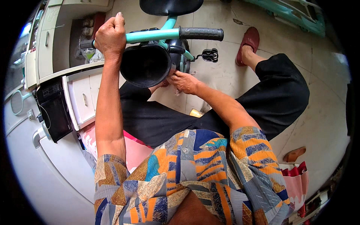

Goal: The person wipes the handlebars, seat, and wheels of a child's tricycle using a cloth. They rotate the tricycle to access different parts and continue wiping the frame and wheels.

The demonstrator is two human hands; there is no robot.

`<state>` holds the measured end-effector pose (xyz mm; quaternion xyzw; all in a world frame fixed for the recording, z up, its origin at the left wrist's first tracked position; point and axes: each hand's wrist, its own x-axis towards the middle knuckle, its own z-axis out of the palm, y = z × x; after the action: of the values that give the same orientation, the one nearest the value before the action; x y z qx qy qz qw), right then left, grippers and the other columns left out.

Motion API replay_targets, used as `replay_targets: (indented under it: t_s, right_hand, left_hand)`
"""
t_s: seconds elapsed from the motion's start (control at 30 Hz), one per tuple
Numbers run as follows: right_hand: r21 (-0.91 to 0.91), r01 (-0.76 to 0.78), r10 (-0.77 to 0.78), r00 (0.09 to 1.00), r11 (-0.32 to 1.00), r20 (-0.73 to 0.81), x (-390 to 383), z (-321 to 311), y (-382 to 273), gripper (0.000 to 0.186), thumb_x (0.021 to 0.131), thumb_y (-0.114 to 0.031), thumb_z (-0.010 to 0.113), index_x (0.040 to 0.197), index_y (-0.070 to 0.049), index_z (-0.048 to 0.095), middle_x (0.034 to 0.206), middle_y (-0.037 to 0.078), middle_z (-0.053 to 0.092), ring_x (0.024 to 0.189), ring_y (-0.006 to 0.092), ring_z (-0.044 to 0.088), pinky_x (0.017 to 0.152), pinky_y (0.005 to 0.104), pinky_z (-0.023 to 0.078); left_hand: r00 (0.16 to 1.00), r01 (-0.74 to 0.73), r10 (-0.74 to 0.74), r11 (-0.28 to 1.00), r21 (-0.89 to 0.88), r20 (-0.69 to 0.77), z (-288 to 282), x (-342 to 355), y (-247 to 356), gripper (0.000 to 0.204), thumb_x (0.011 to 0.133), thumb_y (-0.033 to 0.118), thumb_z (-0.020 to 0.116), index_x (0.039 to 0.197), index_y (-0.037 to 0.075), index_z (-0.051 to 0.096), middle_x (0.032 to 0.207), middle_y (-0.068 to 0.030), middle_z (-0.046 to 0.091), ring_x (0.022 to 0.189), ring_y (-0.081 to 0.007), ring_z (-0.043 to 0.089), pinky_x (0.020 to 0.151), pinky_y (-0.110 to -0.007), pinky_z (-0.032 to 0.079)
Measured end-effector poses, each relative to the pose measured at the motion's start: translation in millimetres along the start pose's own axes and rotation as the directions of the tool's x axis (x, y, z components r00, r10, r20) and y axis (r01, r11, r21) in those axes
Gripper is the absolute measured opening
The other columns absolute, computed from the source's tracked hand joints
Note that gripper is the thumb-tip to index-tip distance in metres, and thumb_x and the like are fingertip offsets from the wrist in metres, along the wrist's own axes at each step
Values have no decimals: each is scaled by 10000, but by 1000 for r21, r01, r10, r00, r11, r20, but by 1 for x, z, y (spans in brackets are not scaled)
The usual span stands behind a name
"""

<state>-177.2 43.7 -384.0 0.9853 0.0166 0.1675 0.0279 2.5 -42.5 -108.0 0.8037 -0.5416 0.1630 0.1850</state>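
My left hand is wrapped round the left end of the mint-green handlebar of a small pedal vehicle, thumb upward. The bar's right black grip is free. Below the bar is a hollow black container with a wide opening. My right hand has its fingers curled at the container's lower right side; what they hold is partly hidden, with something pale showing under them. A black seat is at the top, and a black pedal sticks out to the right.
My bent legs surround the vehicle, one foot in a red slipper. At left stand white cabinets, a black flat object and a white appliance. A turquoise frame lies at upper right, a brown slipper at lower right.
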Motion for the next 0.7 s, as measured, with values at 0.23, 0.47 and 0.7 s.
replay_targets:
  t_s: [0.23, 0.47, 0.7]
  right_hand:
    - [-330, 357, -193, 878, 874, 437, -8, 13, -31, 613, 913, -426, 409, 1364, -24, 517, 1444, 94, 475, 1450, 287, 227, 1231, 458, 13]
    - [97, 239, -256, 936, 966, 243, -36, -25, 25, 516, 846, -381, 523, 1262, -93, 622, 1462, 23, 455, 1471, 257, 168, 1235, 461, 41]
    - [593, -362, 616, 727, 720, -304, -50, -45, 81, 282, 799, -98, 607, 1081, -78, 616, 1162, 124, 620, 1065, 326, 602, 902, 408, 501]
  left_hand:
    - [999, 48, -49, 999, 21, 19, 0, 2, 2, 428, 928, 447, 509, 756, 138, 749, 672, -78, 689, 665, -280, 665, 596, -426, 482]
    - [998, 68, -69, 996, 58, 15, 2, 3, -3, 444, 927, 480, 498, 774, 147, 748, 712, -109, 697, 704, -334, 670, 611, -444, 486]
    - [999, 32, -32, 999, -8, -8, 6, 4, -11, 437, 932, 483, 503, 784, 158, 755, 702, -89, 700, 695, -306, 675, 609, -439, 488]
